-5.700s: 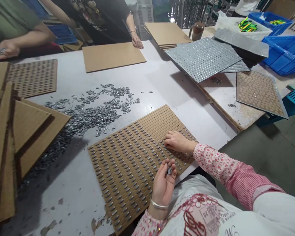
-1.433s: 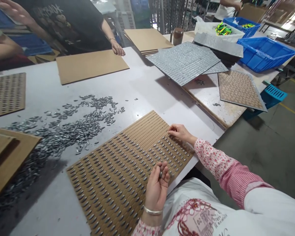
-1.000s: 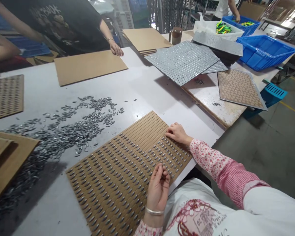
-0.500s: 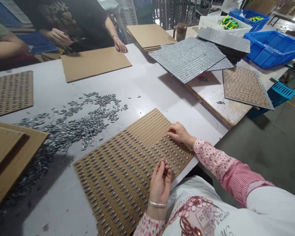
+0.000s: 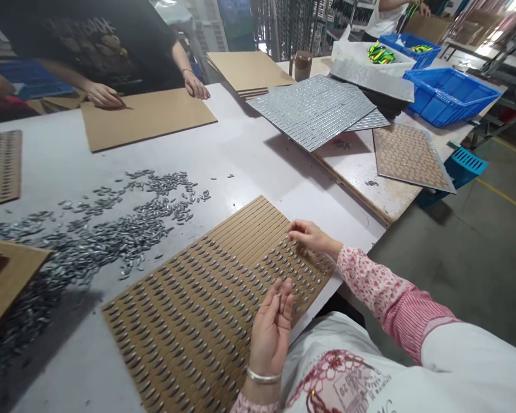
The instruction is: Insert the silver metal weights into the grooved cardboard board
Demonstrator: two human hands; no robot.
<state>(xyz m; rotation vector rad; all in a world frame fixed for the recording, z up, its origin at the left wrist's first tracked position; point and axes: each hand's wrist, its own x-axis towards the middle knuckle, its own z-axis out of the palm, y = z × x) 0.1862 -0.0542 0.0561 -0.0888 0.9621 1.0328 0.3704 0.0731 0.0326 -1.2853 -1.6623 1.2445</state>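
Note:
A brown grooved board point(image 5: 249, 232) lies on the table before me. Rows of small grey spindle-shaped metal pieces point(image 5: 184, 312) fill most of its grooves; the far corner strip shows bare grooves. At the board's right side, my right hand point(image 5: 312, 236) is closed in a pinch, its fingertips on a small grey metal piece at the end of a row. My left hand point(image 5: 270, 332), palm up and fingers curled, is over the near edge of the board. A small grey metal piece point(image 5: 278, 296) shows between its thumb and fingers; its palm is partly hidden.
A heap of loose metal pieces point(image 5: 112, 241) spreads left of the board. Across the table a person's hands rest on a plain board point(image 5: 150, 117). Silver grooved sheets point(image 5: 313, 109), a patterned panel point(image 5: 413, 155), a brown mug point(image 5: 301, 66) and a blue crate point(image 5: 449, 94) stand right.
My left hand's fingers have loosened, showing a piece between them. My right hand stays near the same row end. The view has shifted, and the person opposite has lowered one hand onto their board.

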